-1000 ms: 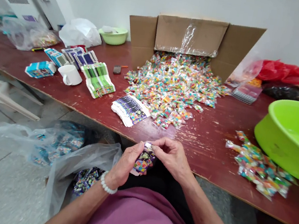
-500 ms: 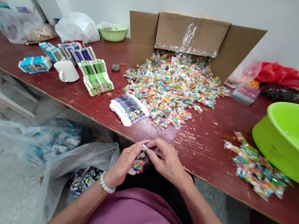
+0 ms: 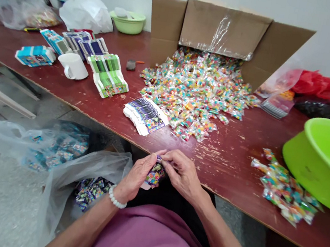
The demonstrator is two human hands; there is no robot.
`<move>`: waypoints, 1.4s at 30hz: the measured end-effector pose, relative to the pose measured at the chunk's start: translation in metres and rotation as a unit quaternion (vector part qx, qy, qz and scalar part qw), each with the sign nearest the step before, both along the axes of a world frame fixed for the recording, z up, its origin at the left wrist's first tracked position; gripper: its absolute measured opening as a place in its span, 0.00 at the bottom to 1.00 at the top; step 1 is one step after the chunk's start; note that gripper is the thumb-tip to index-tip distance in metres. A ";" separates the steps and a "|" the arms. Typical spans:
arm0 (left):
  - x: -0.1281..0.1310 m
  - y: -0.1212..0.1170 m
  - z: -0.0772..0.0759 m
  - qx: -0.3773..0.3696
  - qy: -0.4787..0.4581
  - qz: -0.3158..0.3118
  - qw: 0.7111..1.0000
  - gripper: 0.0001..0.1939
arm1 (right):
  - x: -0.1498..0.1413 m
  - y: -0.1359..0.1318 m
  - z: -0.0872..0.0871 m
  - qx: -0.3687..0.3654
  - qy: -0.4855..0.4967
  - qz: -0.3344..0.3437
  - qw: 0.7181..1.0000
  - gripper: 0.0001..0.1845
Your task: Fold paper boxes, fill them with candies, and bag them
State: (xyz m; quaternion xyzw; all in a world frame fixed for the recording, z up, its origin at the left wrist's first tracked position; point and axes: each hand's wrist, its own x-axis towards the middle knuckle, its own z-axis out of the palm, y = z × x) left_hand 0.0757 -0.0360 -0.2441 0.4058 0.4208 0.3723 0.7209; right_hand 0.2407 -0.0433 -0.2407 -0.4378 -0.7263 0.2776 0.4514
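Observation:
Above my lap at the table's front edge, my left hand (image 3: 139,174) is wrapped round a small purple printed box (image 3: 155,175). Thumb and fingers of my right hand (image 3: 182,173) pinch the upper end of the same box. A pale flap sticks out at its lower end; part of the box is hidden behind my fingers. Just beyond my hands lies a fanned stack of flat purple cartons (image 3: 146,116). Behind that spreads a big heap of clear-wrapped colourful candies (image 3: 200,91), spilling from a cardboard box (image 3: 221,29) on its side.
A green basin (image 3: 313,165) and a small candy pile (image 3: 287,188) are at right. Green cartons (image 3: 108,75), a white mug (image 3: 73,67) and blue cartons (image 3: 35,55) stand at left. Below the table edge, an open plastic bag (image 3: 59,190) holds purple packs (image 3: 93,191).
My view has shifted slightly. My right fingers have moved a little at the box's upper end, where less of the white flap shows. Both hands still hold the box.

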 end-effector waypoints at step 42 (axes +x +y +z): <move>-0.019 -0.009 0.010 -0.014 -0.008 -0.174 0.985 0.23 | 0.016 -0.023 0.018 -0.053 -0.006 -0.108 0.993 0.08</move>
